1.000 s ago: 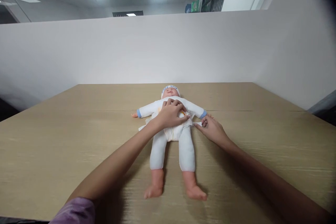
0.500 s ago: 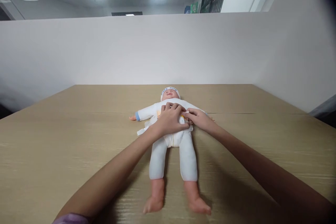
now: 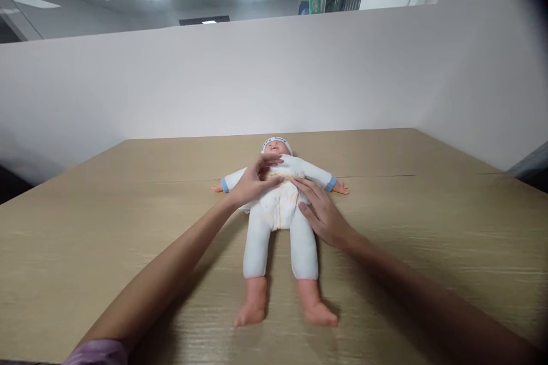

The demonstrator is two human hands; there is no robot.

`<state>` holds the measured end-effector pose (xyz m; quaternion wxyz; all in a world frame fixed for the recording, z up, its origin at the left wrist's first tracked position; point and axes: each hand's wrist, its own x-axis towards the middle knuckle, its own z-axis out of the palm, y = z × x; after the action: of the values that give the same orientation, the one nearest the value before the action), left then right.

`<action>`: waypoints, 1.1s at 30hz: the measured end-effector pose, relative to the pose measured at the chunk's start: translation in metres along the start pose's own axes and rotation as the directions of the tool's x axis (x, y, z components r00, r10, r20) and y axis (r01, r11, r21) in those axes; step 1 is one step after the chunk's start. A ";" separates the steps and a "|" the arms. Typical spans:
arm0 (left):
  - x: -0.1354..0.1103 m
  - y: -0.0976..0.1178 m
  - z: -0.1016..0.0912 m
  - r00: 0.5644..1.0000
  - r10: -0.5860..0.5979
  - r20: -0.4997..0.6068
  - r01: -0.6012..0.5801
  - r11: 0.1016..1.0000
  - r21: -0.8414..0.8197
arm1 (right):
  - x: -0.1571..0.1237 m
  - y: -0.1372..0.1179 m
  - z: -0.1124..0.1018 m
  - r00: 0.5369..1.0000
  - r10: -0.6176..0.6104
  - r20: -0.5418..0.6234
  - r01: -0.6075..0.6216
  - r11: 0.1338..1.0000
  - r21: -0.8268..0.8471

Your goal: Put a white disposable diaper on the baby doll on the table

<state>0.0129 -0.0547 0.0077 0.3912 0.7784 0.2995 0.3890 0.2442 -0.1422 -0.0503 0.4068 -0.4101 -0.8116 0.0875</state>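
A baby doll lies on its back with its feet towards me, dressed in white with blue cuffs and a lettered white headband. Around its hips is a white diaper with a yellow line down the front and orange marks at the waist. My left hand arches over the left side of the doll's belly, thumb apart from the fingers. Against the right side of the diaper rests my right hand, its fingers stretched out along the waist. A white flap pokes out under my left wrist, mostly hidden.
The doll lies on a wide wooden table with a seam across it. A pale partition wall rises at the back and right. Beyond its top, a green package shows near a barred window.
My left hand has shifted left off the middle of the belly. My right hand has opened from a pinch and flattened on the diaper's right side, uncovering the doll's right-side arm.
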 end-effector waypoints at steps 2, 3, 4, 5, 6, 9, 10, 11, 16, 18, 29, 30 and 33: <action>-0.017 -0.009 -0.010 0.991 -0.010 -0.132 0.024 0.994 0.104 | 0.000 0.004 0.000 1.000 0.010 0.000 -0.010 1.000 -0.011; -0.028 -0.015 -0.016 0.984 -0.023 -0.178 0.054 0.984 0.168 | 0.000 0.006 0.000 1.000 0.010 0.002 -0.010 1.000 -0.019; -0.040 -0.020 -0.023 0.977 -0.039 -0.210 0.090 0.968 0.235 | 0.000 0.007 -0.001 1.000 0.006 0.003 -0.006 1.000 -0.029; -0.052 -0.027 -0.030 0.970 -0.054 -0.236 0.126 0.945 0.303 | 0.001 0.006 -0.002 1.000 0.001 -0.004 -0.002 0.999 -0.040; -0.064 -0.033 -0.038 0.965 -0.063 -0.253 0.157 0.915 0.372 | 0.002 0.005 -0.003 1.000 -0.004 -0.020 0.003 0.999 -0.048; -0.093 -0.049 -0.056 0.967 -0.095 -0.239 0.218 0.794 0.568 | 0.010 -0.006 -0.006 0.995 -0.025 -0.093 0.019 0.998 -0.057; -0.098 -0.052 -0.060 0.969 -0.119 -0.218 0.232 0.751 0.618 | 0.015 -0.012 -0.007 0.992 -0.035 -0.117 0.028 0.998 -0.062; -0.102 -0.054 -0.062 0.968 -0.153 -0.197 0.246 0.714 0.655 | 0.022 -0.018 -0.007 0.989 -0.046 -0.137 0.036 0.997 -0.072; -0.099 -0.054 -0.060 0.927 -0.313 -0.205 0.373 0.727 0.577 | 0.066 -0.042 0.002 0.992 -0.044 -0.115 0.029 0.991 -0.133; -0.097 -0.052 -0.061 0.910 -0.356 -0.210 0.413 0.763 0.496 | 0.083 -0.045 0.010 0.999 0.007 -0.052 -0.015 0.990 -0.140; -0.046 -0.030 -0.066 0.916 -0.380 -0.127 0.386 0.922 0.026 | 0.108 -0.027 0.024 0.978 0.169 0.119 -0.153 0.979 -0.133; -0.035 -0.026 -0.059 0.922 -0.371 -0.110 0.374 0.927 0.008 | 0.107 -0.027 0.023 0.979 0.163 0.120 -0.147 0.981 -0.128; -0.012 -0.014 -0.037 0.943 -0.330 -0.039 0.329 0.944 -0.024 | 0.106 -0.027 0.023 0.980 0.141 0.143 -0.126 0.986 -0.107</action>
<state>-0.0263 -0.0427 0.0059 0.4509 0.7057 0.4302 0.3371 0.1762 -0.0769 0.0104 0.3175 -0.4753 -0.8138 0.1054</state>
